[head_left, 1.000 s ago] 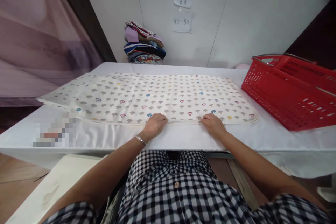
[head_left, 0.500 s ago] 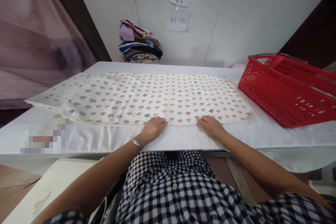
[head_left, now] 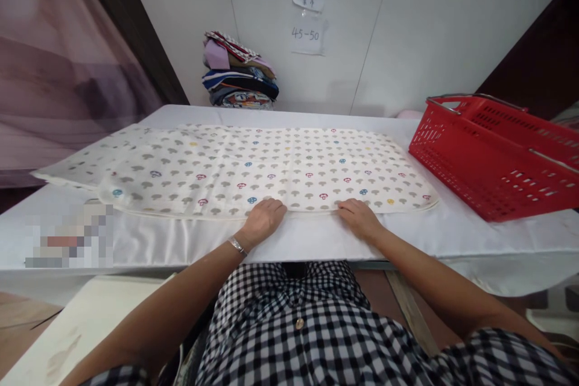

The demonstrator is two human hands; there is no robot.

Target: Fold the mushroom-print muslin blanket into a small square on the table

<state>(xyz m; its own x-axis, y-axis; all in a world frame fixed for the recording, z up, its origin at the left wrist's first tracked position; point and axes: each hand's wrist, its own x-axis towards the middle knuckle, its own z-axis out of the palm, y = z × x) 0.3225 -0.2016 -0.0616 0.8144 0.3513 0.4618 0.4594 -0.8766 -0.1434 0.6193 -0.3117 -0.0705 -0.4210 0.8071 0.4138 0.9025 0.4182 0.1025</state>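
Observation:
A cream cloth printed with small mushrooms (head_left: 253, 163) lies flat and folded lengthwise across the white-covered table (head_left: 316, 241). My left hand (head_left: 263, 218) rests on the cloth's near edge, fingers curled over the hem, a silver bracelet at the wrist. My right hand (head_left: 357, 215) sits on the same near edge a little to the right, fingers bent on the hem. Whether either hand pinches the fabric or only presses it is not clear.
A red plastic basket (head_left: 493, 154) stands on the table at the right. A stack of folded fabrics (head_left: 237, 72) sits at the back against the white wall, under paper notes (head_left: 309, 12). A purple curtain (head_left: 54, 60) hangs at the left.
Both hands stay on the cloth's near edge, hardly moving. The view has drifted slightly right, so everything sits a little further left.

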